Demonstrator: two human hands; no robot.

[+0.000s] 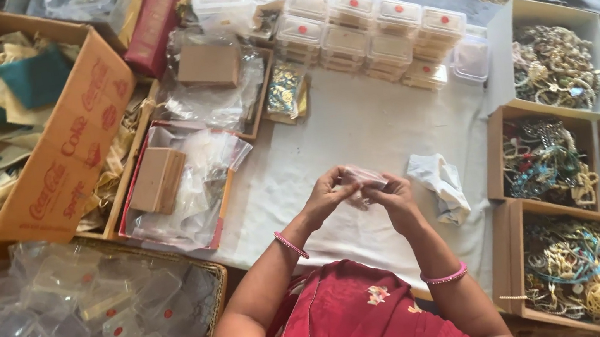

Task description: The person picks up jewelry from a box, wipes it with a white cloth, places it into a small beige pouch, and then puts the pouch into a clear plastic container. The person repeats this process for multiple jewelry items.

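Red garment (352, 317): nearest the lens, lower centre — we note a flowered red cloth over the person's lap, with pink bangles on both wrists.
Left hand (327, 194): fingers pinched narrow on the left edge of a small clear pouch (361, 178).
Right hand (394, 196): fingertips closed on the pouch's right edge; the two hands meet over the white cloth (356, 125).
Pouch position: held just above the cloth, in front of the body, near a crumpled white wrapper (439, 184).
Handling advice: we judge the film thin and slippery — grip by the edges, keep it low over the cloth so that anything dropped stays in reach.
Surroundings: basket of clear plastic boxes (72, 326) at lower left; stacked small boxes (367, 34) at the far edge; three cartons of bangles and jewellery (556, 156) to the right.
Not determinable: whether the pouch is full or empty, and whether its mouth is open — the fingers cover most of it.
Cut off: the basket, the lowest carton and the cardboard crate of rags (11, 115) run out of frame.
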